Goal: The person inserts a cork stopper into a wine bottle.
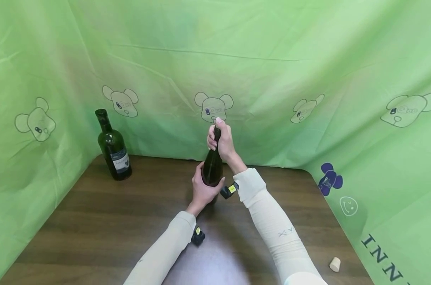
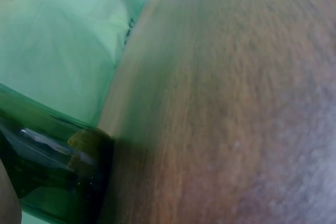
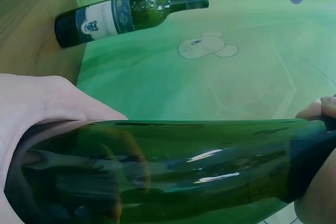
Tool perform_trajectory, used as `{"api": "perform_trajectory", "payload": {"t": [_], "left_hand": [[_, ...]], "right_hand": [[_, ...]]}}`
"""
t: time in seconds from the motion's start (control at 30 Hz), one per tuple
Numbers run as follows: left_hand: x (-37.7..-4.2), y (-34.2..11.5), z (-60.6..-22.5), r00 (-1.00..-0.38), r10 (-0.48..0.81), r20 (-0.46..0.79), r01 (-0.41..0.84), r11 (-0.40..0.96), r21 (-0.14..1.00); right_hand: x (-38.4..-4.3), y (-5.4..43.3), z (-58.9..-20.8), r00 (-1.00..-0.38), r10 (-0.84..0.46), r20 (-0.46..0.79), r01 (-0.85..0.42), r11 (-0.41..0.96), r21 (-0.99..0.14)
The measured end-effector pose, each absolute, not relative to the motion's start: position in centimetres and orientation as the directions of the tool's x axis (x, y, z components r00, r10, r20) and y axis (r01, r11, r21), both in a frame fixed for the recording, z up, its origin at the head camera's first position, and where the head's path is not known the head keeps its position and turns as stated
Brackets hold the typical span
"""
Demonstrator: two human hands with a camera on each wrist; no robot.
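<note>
A dark green glass bottle (image 1: 212, 168) stands upright at the middle of the table, towards the back. My left hand (image 1: 204, 190) grips its lower body, thumb and fingers round opposite sides. Higher up, my right hand (image 1: 224, 141) is wrapped around the neck, its thumb at the mouth, which the hand covers. In the right wrist view the bottle's green body (image 3: 173, 169) spans the space between both hands. The left wrist view shows the bottle's lower end (image 2: 58, 177); a yellowish-brown patch appears in the glass, and I cannot tell whether it is inside or a reflection.
A second green wine bottle (image 1: 112, 146), labelled and open-topped, stands at the table's back left. Near the front right edge lies a pale cork stopper (image 1: 335, 264). Green printed cloth (image 1: 258, 79) hangs around the back and sides of the wooden table (image 1: 83, 221).
</note>
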State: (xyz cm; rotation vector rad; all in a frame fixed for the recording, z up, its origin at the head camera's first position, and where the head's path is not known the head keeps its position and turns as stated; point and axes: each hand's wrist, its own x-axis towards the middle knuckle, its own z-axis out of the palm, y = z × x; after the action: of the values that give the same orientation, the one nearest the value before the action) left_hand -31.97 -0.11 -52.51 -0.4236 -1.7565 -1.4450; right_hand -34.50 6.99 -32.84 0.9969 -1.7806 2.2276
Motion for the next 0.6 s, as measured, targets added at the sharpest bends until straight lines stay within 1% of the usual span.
{"api": "perform_trajectory", "payload": {"t": [0.23,0.4,0.5,0.6], "left_hand": [[-31.89,-0.02,-52.65,-0.609,-0.232,0.758,0.695,0.303,0.651],[-31.81,0.03,-52.55,-0.617,-0.238,0.75,0.69,0.295,0.661],[-31.92,-0.01,-52.53,-0.614,-0.236,0.753,0.695,0.291,0.657],[-32.03,-0.12,-52.34,-0.601,-0.223,0.768,0.715,0.28,0.641]], "right_hand": [[-34.48,7.02,-32.88,-0.783,-0.305,0.543,-0.443,-0.339,-0.83],[-34.46,6.97,-32.68,-0.791,-0.316,0.523,-0.413,-0.355,-0.839],[-34.5,7.01,-32.95,-0.785,-0.295,0.545,-0.446,-0.344,-0.827],[-34.47,7.16,-33.37,-0.766,-0.256,0.59,-0.514,-0.308,-0.801]]}}
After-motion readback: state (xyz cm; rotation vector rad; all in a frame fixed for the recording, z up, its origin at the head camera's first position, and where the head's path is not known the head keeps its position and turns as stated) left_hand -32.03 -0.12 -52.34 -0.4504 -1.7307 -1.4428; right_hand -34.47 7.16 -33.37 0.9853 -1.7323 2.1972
